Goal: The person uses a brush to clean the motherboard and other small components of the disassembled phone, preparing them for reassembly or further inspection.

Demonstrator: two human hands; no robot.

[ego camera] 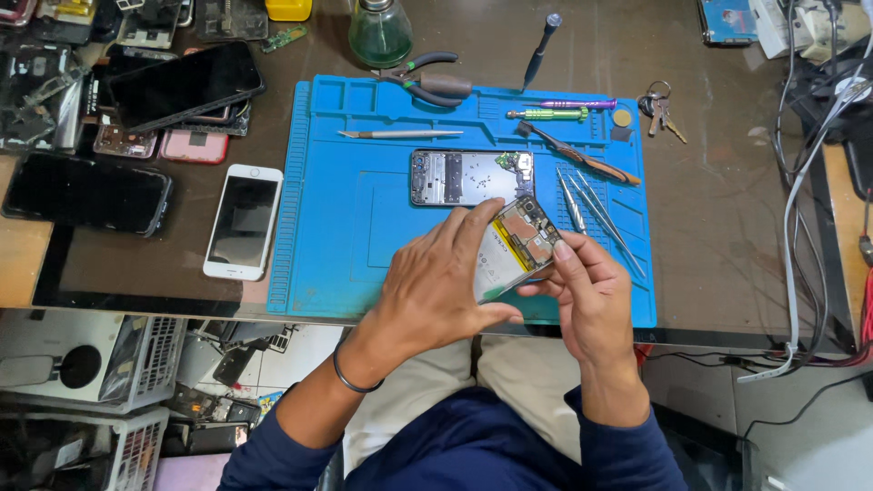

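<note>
Over the mat's (327, 227) near edge, both hands grasp an opened phone (511, 244). Left hand (435, 289) grips its left side, right hand (589, 295) its right. Another phone frame (468, 176) lies just beyond.

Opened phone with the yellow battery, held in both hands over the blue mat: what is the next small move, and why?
Probably lower the opened phone with the yellow battery flat onto the blue silicone mat. Both the left hand and the right hand have a grip on it in mid-air, so neither is free for the metal tweezers lying just right of it, or for the black phone frame behind it.

Even overhead light — sharp, slight edge distortion.
</note>
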